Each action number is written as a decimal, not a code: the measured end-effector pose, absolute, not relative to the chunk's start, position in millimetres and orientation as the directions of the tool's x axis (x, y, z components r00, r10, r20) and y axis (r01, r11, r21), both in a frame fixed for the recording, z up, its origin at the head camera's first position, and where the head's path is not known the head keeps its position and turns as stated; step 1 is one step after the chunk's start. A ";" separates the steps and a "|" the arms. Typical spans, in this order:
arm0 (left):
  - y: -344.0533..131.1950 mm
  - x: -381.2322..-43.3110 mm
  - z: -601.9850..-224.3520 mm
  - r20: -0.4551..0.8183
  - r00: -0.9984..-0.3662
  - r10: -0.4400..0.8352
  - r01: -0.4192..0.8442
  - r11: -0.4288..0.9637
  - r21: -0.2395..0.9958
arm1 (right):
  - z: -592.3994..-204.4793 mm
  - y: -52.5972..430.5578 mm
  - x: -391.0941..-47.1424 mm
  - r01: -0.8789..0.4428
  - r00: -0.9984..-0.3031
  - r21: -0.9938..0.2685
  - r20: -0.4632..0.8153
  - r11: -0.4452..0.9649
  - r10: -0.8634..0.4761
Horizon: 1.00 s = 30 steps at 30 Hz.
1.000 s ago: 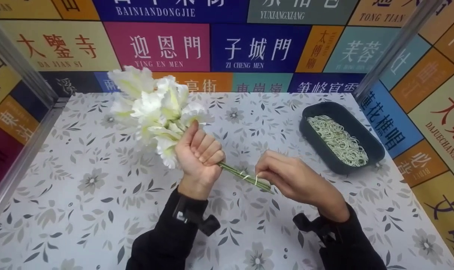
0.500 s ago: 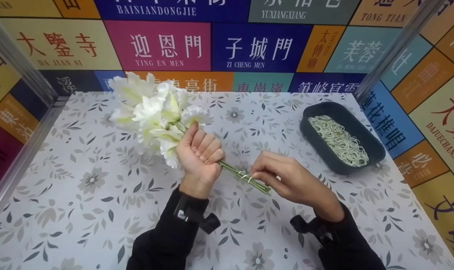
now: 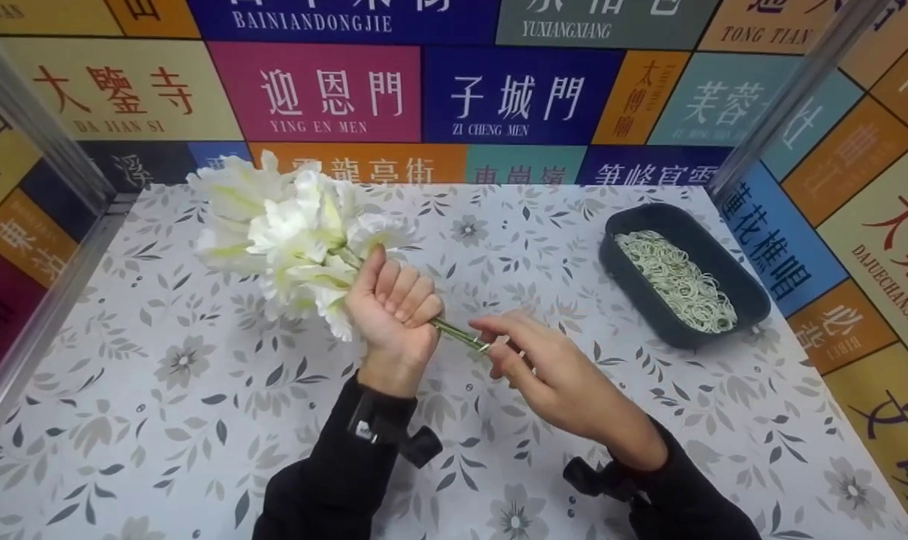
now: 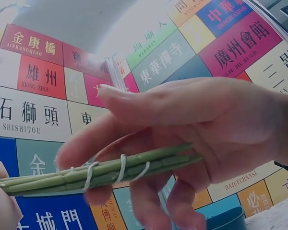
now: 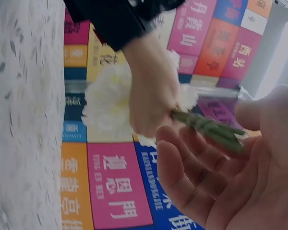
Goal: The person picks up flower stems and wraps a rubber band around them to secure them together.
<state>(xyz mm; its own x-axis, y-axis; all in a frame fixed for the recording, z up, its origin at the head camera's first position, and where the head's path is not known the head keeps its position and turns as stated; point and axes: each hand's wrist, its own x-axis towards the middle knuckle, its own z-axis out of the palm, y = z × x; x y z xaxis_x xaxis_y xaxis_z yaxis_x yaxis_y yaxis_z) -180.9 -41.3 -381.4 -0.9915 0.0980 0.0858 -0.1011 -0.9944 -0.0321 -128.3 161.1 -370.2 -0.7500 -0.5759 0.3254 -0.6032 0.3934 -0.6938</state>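
My left hand (image 3: 394, 311) grips a bunch of white artificial flowers (image 3: 304, 232) by the stems, thumb toward the blooms, which lean to the far left. Green stem ends (image 4: 48, 182) stick out from this fist toward the right. A pale rubber band (image 4: 122, 167) circles them in several loops, plain in the left wrist view. Around the stem ends my right hand (image 3: 551, 367) stands with fingers loosely spread. In the right wrist view its palm (image 5: 245, 191) faces the stems, and the fingers do not close on them.
A dark oblong tub (image 3: 649, 322) at the right back holds many pale rubber bands (image 3: 679, 281). The table (image 3: 199, 450) has a grey floral cover. Panels with printed signs (image 3: 521, 94) rise behind and at both sides, with clear frame posts at the corners.
My right hand has slid the band along the stems toward the left fist, then loosened its pinch and spread its fingers. The flowers have shifted slightly left and tipped lower.
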 end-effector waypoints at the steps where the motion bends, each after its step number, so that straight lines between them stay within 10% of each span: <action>1: -40.4 -180.0 -380.9 0.092 -0.992 0.091 -0.093 -0.996 -0.019 | -370.9 158.9 -127.0 -0.580 -0.761 -0.706 0.292 0.406 -0.579; 19: -37.1 -185.6 -387.2 0.083 -0.989 0.121 -0.116 -0.991 0.065 | -396.1 151.6 -133.8 -0.586 -0.764 -0.535 0.115 0.609 -0.635; 30: -42.8 -207.9 -411.3 -0.135 -0.980 0.145 -0.181 -0.933 0.311 | -417.4 146.4 -147.1 -0.573 -0.760 -0.477 0.007 0.666 -0.650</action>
<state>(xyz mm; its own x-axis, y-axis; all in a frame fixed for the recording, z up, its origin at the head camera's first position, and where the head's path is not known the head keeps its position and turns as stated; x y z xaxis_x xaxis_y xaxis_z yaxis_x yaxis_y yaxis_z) -207.9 -42.8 -411.3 -0.9802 0.1448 -0.1350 -0.1806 -0.9331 0.3108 -147.1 146.4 -417.4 -0.7603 -0.6496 0.0068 -0.5732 0.6659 -0.4775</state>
